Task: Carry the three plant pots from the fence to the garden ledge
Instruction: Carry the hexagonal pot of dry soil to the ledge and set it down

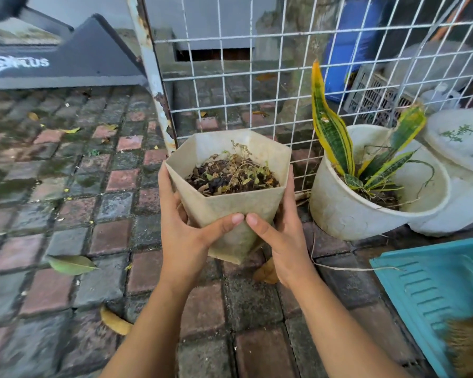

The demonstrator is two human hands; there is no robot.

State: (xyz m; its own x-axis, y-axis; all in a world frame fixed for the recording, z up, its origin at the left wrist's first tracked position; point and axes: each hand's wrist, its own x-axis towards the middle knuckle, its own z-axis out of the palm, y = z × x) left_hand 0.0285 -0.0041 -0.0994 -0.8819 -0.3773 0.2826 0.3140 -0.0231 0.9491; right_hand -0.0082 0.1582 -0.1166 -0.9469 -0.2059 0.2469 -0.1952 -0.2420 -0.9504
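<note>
A beige hexagonal pot (238, 205) with dry soil and small wilted sprigs is held up off the paving. My left hand (186, 236) clasps its left side and my right hand (281, 241) its right side, thumbs meeting on the front face. To the right, a round white pot (347, 214) with a yellow-edged snake plant leans by the wire fence (230, 85). A third white pot (464, 165) with a tiny green sprig stands at the far right, partly cut off by the frame.
Wet brick paving (66, 208) with fallen leaves spreads left and below. A teal slatted plastic panel (434, 290) lies at the lower right beside a brown broom head. A dark sign board (66, 61) leans at the upper left. Crates and a blue drum sit behind the fence.
</note>
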